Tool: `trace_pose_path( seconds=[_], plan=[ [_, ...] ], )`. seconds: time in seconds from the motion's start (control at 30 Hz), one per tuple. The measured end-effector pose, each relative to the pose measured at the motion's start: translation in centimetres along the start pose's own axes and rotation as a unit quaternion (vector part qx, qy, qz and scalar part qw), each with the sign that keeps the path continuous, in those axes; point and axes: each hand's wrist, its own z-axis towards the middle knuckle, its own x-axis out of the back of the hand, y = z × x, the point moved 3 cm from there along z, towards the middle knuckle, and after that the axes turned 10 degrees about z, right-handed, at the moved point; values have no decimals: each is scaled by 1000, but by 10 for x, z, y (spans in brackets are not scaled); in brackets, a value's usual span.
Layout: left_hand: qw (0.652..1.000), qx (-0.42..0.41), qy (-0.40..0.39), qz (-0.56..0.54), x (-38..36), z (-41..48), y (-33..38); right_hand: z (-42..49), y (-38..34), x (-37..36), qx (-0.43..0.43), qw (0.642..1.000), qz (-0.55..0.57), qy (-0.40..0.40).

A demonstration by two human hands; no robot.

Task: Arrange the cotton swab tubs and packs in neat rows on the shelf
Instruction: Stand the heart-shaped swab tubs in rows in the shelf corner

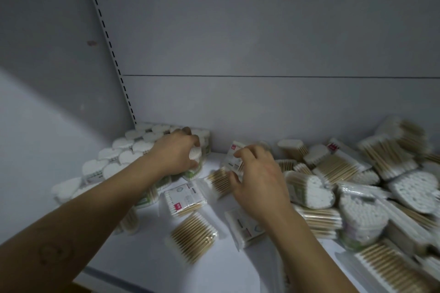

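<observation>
Heart-shaped cotton swab tubs stand in rows along the shelf's left side, running back to the wall. My left hand grips one heart-shaped tub at the right end of those rows. My right hand pinches a flat plastic pack of swabs with a red label, tilted up just above the shelf. Flat packs of wooden-stick swabs lie loose on the white shelf between my arms.
A jumbled heap of tubs and packs covers the shelf's right half. The grey back wall rises behind, with a slotted upright at the left corner. The shelf's front edge runs low left.
</observation>
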Motion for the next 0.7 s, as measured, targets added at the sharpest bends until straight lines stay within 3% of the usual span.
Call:
trace_pose_path(
  seconds=[0.4, 0.57, 0.63, 0.7],
  plan=[
    [994, -9, -16, 106, 13, -12, 17, 10, 10, 55, -25, 999, -3, -29],
    [995, 59, 51, 62, 27, -44, 34, 2, 8, 74, -10, 1000, -3, -15],
    [997, 70, -25, 26, 17, -61, 44, -3, 1, 68, 23, 999, -9, -47],
    [986, 60, -155, 4, 2, -77, 55, -9, -5, 57, 60, 994, -20, -92]
  ],
)
